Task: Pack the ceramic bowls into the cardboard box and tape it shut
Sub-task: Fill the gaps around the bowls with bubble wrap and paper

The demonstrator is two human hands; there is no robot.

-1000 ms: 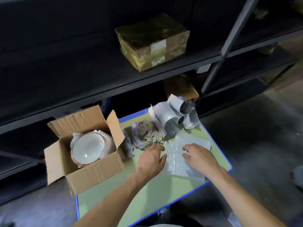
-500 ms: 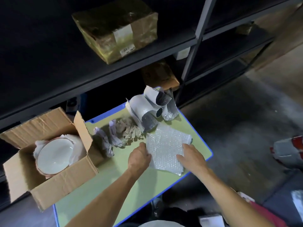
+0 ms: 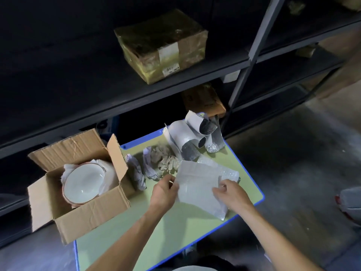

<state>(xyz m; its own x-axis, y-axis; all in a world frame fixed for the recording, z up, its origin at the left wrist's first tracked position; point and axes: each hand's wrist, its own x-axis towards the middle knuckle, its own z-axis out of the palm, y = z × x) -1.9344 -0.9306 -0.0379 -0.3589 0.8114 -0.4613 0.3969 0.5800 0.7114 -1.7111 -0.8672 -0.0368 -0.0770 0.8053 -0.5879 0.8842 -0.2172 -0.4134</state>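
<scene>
An open cardboard box (image 3: pixel 93 214) sits on the left end of a small green table (image 3: pixel 175 229), overhanging its edge. Inside lies a white ceramic bowl (image 3: pixel 84 185) with a brown rim, nested in white wrapping. A sheet of bubble wrap (image 3: pixel 197 187) is lifted off the table near the right edge. My left hand (image 3: pixel 163 193) pinches the sheet's left edge. My right hand (image 3: pixel 231 193) grips its right side, fingers curled over it.
Crumpled paper wads (image 3: pixel 136 173) and shredded filler (image 3: pixel 166 159) lie between box and sheet. Curled foil-backed foam pieces (image 3: pixel 187 139) stand at the table's far right corner. Dark metal shelving behind holds a taped brown parcel (image 3: pixel 162 45). Concrete floor lies to the right.
Both hands went from resting flat on the bubble wrap to gripping its edges, and the sheet has come up off the table. The camera view swung left then right.
</scene>
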